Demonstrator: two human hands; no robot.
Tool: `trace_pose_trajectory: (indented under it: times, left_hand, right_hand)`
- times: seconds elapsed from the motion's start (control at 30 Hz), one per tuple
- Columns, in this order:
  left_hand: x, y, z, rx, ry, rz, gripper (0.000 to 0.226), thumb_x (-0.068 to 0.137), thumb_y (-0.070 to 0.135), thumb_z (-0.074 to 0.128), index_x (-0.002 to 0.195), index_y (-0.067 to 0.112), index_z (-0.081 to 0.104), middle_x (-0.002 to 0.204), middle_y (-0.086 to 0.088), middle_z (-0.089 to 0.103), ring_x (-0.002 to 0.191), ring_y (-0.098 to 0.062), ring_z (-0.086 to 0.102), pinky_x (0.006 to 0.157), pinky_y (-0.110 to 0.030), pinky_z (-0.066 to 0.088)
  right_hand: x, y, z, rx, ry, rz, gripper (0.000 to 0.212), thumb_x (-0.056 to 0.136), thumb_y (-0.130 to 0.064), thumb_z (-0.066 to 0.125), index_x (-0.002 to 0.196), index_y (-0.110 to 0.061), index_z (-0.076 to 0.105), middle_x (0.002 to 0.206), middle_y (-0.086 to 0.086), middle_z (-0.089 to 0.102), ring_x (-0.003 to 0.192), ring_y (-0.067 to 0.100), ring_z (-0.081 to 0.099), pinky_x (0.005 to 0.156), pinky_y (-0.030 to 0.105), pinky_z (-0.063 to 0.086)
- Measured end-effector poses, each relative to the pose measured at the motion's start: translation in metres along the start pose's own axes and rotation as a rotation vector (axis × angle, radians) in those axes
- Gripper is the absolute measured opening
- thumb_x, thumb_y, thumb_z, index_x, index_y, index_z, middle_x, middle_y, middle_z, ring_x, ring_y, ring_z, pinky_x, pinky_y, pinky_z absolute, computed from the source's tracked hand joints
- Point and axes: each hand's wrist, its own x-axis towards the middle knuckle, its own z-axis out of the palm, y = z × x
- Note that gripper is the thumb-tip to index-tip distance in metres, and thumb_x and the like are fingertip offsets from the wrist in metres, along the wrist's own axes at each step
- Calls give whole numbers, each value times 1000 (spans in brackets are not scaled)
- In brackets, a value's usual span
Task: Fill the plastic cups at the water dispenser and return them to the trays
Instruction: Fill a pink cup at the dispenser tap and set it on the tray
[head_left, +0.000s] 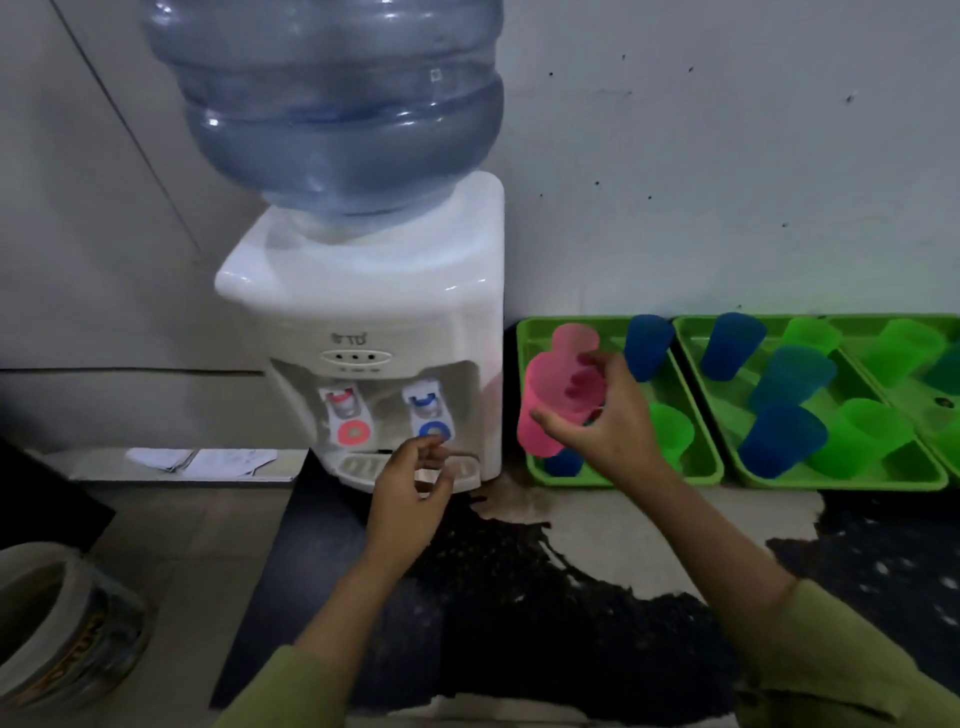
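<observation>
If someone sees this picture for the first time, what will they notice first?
The big blue bottle on the white dispenser, centre-left, dominates. To its right, the right hand holds a pink cup over bright green trays of blue and green cups. The left hand hovers by the blue tap.

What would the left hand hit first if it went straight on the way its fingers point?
Likely the blue tap of the water dispenser: the left hand points up at it from just below. Depth is unclear from one view.
</observation>
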Motion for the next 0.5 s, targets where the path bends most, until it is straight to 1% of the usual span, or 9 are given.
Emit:
trace_pose_trajectory:
  times: [0.07,0.13,0.2,0.3,0.43,0.5]
  left_hand:
    - [1,-6,-15,-13,5,-21,28,85,9,65,105,27,58,94,7,66,88,-1,62,68,-12,49]
    - [3,-12,-28,-29,11,-46,26,84,7,65,102,25,59,92,7,66,84,2,62,70,-10,48]
    - [4,-18,-40,-41,17,-82,25,83,3,64,101,20,60,88,8,66,80,7,60,69,-5,45]
    - [7,-23,-51,-53,25,-113,26,82,0,62,100,18,60,87,7,66,76,11,59,68,-2,43]
    - [12,-23,-62,-69,-10,-130,26,82,1,62,100,20,60,89,8,66,75,11,59,68,-2,43]
    - [15,-22,-67,-76,-41,-137,24,83,1,62,99,19,60,91,6,65,78,5,60,69,-2,43]
  right_hand:
    - [-24,-4,23,15,-3,13,74,59,-42,83,117,-17,45,105,-5,49,89,6,50,73,2,36]
    - [-44,-3,49,39,-19,59,79,58,-41,84,120,-17,42,111,-4,47,94,6,48,75,-3,33]
    - [-61,-2,75,34,-50,127,84,58,-41,84,124,-16,39,116,-4,45,100,8,48,77,2,36]
    - [-79,4,107,-9,-97,215,86,57,-38,85,124,-14,38,118,-2,45,102,12,50,83,17,41]
    - [-86,8,136,-23,-111,282,89,57,-31,86,128,-13,37,122,3,44,105,14,49,85,20,42]
    - [-82,7,146,-2,-86,302,88,57,-27,86,129,-10,38,123,5,45,109,18,50,86,21,42]
